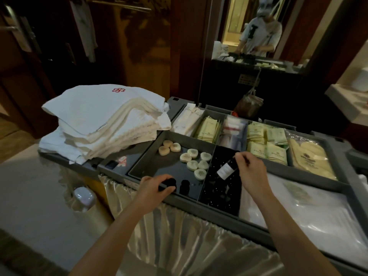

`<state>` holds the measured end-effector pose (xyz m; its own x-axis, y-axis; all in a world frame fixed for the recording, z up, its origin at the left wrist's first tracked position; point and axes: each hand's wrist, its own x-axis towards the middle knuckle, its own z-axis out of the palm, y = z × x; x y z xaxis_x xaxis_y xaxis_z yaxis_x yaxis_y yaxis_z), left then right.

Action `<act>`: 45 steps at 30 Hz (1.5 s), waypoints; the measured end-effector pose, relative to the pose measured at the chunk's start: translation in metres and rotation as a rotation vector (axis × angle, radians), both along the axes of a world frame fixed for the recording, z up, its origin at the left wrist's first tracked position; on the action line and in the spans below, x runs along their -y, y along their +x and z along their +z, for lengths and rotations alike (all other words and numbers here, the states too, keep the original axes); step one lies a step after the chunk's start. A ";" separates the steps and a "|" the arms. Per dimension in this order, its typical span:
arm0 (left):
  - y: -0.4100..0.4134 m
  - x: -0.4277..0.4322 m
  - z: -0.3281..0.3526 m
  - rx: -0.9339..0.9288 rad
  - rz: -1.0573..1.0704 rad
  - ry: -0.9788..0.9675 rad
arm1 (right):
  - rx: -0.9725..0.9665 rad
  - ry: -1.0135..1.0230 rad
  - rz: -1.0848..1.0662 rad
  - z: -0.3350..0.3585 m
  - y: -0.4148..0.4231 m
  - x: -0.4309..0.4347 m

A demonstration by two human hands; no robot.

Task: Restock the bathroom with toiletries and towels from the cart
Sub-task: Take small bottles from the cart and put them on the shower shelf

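Right hand (250, 168) pinches a labelled bottle (226, 170) by the neck, above the cart's (179, 204) bottle compartment. Long axis diagonal: cap up-right, base down-left. Left hand (155, 188) grips a second bottle (169, 183) at the near rim, with a third bottle (184, 186) upright just beside it. Soaps (194, 162) behind, towels (103, 120) far left.

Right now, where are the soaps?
In the head view, left of centre: the soaps lie in a cart compartment, between the towels and the bottles.
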<state>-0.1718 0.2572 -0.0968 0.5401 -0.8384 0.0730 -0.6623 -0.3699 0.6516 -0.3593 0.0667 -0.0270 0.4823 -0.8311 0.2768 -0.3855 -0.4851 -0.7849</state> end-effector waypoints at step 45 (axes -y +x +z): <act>-0.189 -0.674 0.075 -0.887 1.299 -1.507 | 0.059 0.204 1.814 0.023 0.106 -0.734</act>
